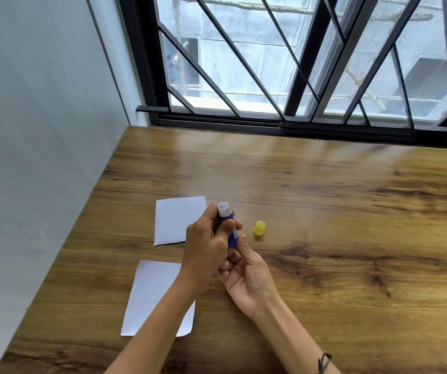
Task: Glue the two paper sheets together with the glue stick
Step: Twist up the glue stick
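A wood-grain tabletop (325,211) sits against a window with dark diagonal bars (298,63), and a pale wall (41,130) runs along its left side. Above the tabletop, both bare hands hold a blue glue stick (230,230), uncapped, with its white open end pointing up and away from the person. The left hand (206,247) wraps the stick's upper body, fingers (229,225) curled closed around it and thumb pressed on its side. The right hand (246,279) is palm up below; its thumb and fingers are pinched together on the base of the stick, though part of that contact is hidden behind the left hand. A dark bracelet (324,361) circles the right wrist. The yellow cap (259,228) lies on the tabletop just right of the hands, touching neither. Two white paper sheets lie flat and apart from each other: the far sheet (176,220) just left of the hands, the near sheet (149,298) closer to the person, partly covered by the left forearm.
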Tool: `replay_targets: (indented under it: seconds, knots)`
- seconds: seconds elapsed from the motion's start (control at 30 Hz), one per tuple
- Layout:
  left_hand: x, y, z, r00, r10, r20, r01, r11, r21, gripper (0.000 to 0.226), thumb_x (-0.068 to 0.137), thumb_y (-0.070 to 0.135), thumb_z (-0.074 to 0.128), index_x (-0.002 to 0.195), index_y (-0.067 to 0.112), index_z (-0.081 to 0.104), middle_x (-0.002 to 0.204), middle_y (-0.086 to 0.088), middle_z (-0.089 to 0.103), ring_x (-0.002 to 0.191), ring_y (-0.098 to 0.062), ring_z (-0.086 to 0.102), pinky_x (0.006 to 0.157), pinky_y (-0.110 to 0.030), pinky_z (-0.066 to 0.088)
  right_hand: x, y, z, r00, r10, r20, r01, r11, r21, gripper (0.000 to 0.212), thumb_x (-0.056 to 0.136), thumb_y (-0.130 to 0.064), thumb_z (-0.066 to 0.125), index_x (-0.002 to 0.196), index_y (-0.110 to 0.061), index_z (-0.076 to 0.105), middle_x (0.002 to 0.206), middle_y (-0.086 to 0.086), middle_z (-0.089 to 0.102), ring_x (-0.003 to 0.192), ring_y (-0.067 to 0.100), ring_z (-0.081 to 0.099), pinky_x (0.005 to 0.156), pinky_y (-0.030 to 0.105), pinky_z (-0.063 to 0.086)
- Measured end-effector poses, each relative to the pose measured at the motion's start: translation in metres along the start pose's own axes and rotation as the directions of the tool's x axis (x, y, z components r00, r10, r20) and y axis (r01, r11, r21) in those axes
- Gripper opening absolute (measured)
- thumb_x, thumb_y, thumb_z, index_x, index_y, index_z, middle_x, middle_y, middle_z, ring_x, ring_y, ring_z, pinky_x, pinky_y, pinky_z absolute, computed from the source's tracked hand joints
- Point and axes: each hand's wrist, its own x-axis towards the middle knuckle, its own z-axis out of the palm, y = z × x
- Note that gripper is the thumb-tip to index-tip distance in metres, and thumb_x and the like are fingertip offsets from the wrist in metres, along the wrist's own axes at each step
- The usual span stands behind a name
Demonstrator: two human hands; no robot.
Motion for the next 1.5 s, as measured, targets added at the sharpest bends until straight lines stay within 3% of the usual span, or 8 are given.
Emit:
replay_targets:
  seconds: [0.13, 0.47, 0.67, 0.87, 1.1, 1.2, 1.3, 1.5]
  knots:
    - [0.001, 0.002, 0.000, 1.000, 0.004, -0.019, -0.004, 1.000, 0.000, 0.011, 0.087, 0.004, 0.053, 0.091, 0.014, 0.057, 0.076, 0.010, 0.067, 0.075, -0.007, 0.066, 0.074, -0.023, 0.055, 0.001, -0.001, -0.002, 0.995, -0.039, 0.088, 0.033, 0.997, 0.067, 0.022, 0.079, -0.020, 0.057, 0.096, -0.012, 0.068, 0.075, 0.006, 0.066, 0.064, 0.012, 0.061, 0.060, 0.024, 0.053]
    - [0.001, 0.002, 0.003, 1.000, 0.015, -0.009, -0.015, 1.000, -0.011, 0.010, 0.088, 0.005, 0.053, 0.091, 0.014, 0.057, 0.078, 0.005, 0.068, 0.076, -0.006, 0.066, 0.069, -0.017, 0.054, 0.002, -0.003, -0.001, 1.000, -0.016, -0.014, 0.017, 1.000, 0.013, 0.037, 0.087, -0.033, 0.051, 0.067, -0.011, 0.073, 0.054, 0.003, 0.061, 0.046, 0.010, 0.056, 0.047, 0.020, 0.047]
    - [0.000, 0.002, 0.002, 1.000, 0.022, -0.007, -0.022, 1.000, -0.005, 0.013, 0.088, 0.005, 0.052, 0.088, 0.018, 0.056, 0.078, 0.007, 0.067, 0.077, -0.007, 0.066, 0.074, -0.023, 0.056, -0.002, -0.005, -0.005, 0.997, -0.019, 0.077, 0.015, 0.999, 0.046, 0.022, 0.077, -0.020, 0.058, 0.092, -0.007, 0.067, 0.068, 0.007, 0.065, 0.055, 0.012, 0.060, 0.051, 0.019, 0.052]
    - [-0.003, 0.002, 0.007, 1.000, 0.020, 0.008, -0.020, 1.000, 0.005, 0.012, 0.088, 0.005, 0.053, 0.087, 0.017, 0.056, 0.077, 0.006, 0.068, 0.074, -0.007, 0.066, 0.069, -0.023, 0.056, 0.000, -0.002, -0.007, 1.000, -0.005, -0.018, 0.006, 0.999, 0.043, 0.033, 0.081, -0.032, 0.054, 0.064, -0.013, 0.075, 0.054, 0.001, 0.062, 0.047, 0.009, 0.057, 0.049, 0.020, 0.049]
    - [-0.001, 0.005, 0.000, 1.000, 0.016, -0.004, -0.016, 1.000, -0.011, 0.030, 0.087, 0.002, 0.052, 0.077, 0.030, 0.052, 0.074, 0.008, 0.066, 0.071, -0.002, 0.065, 0.068, -0.017, 0.054, 0.004, 0.006, -0.007, 0.995, -0.044, 0.094, 0.036, 0.996, 0.083, 0.041, 0.063, -0.026, 0.080, 0.099, -0.011, 0.067, 0.077, 0.005, 0.069, 0.062, 0.012, 0.063, 0.057, 0.023, 0.053]
    - [-0.002, 0.006, 0.002, 1.000, 0.014, -0.004, -0.014, 1.000, -0.016, 0.023, 0.087, 0.002, 0.053, 0.079, 0.024, 0.054, 0.074, 0.006, 0.067, 0.069, -0.003, 0.064, 0.066, -0.017, 0.054, 0.001, 0.004, -0.006, 0.997, -0.043, 0.062, 0.039, 0.997, 0.066, 0.016, 0.074, -0.020, 0.062, 0.079, -0.012, 0.074, 0.064, 0.003, 0.066, 0.051, 0.009, 0.059, 0.050, 0.018, 0.049]
    - [-0.003, 0.003, 0.004, 1.000, 0.010, -0.012, -0.010, 1.000, 0.003, 0.011, 0.087, 0.003, 0.053, 0.083, 0.013, 0.057, 0.071, 0.009, 0.068, 0.064, -0.015, 0.065, 0.060, -0.028, 0.055, 0.002, 0.004, -0.003, 1.000, -0.019, -0.003, 0.019, 0.998, 0.058, 0.024, 0.074, -0.027, 0.056, 0.067, -0.015, 0.075, 0.058, 0.001, 0.063, 0.046, 0.009, 0.057, 0.046, 0.019, 0.045]
    - [-0.003, 0.003, 0.001, 1.000, 0.020, -0.005, -0.020, 1.000, 0.004, 0.018, 0.087, 0.002, 0.053, 0.082, 0.019, 0.056, 0.076, 0.007, 0.067, 0.075, -0.006, 0.066, 0.070, -0.024, 0.057, 0.001, 0.006, -0.004, 0.998, -0.029, 0.057, 0.026, 0.998, 0.051, 0.025, 0.079, -0.026, 0.056, 0.094, -0.013, 0.071, 0.080, 0.006, 0.068, 0.064, 0.013, 0.061, 0.056, 0.023, 0.050]
